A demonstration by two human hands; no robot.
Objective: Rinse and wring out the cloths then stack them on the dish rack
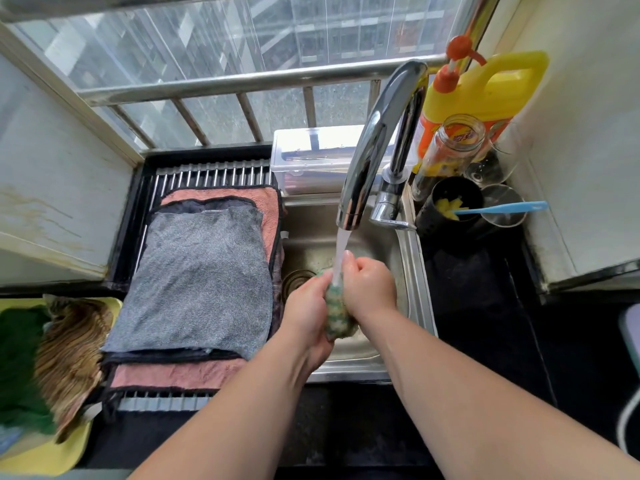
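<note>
Over the steel sink (412, 271), my left hand (306, 311) and my right hand (369, 285) both grip a bunched green-and-white cloth (336, 311) held between them. Water runs from the chrome tap (377, 143) onto the top of that cloth. Left of the sink lies the black dish rack (207, 173) with steel bars. On it a grey cloth (204, 282) is spread flat over a dark cloth (207, 202) and a pink cloth (266, 199). Most of the lower cloths are hidden.
A yellow tray (45, 455) at the far left holds a green cloth (17, 358) and a brown striped cloth (69, 355). Behind the sink stand a clear plastic box (311, 157), a yellow detergent jug (485, 88), a glass jar (450, 147), a dark cup (453, 202) and a blue brush (502, 207).
</note>
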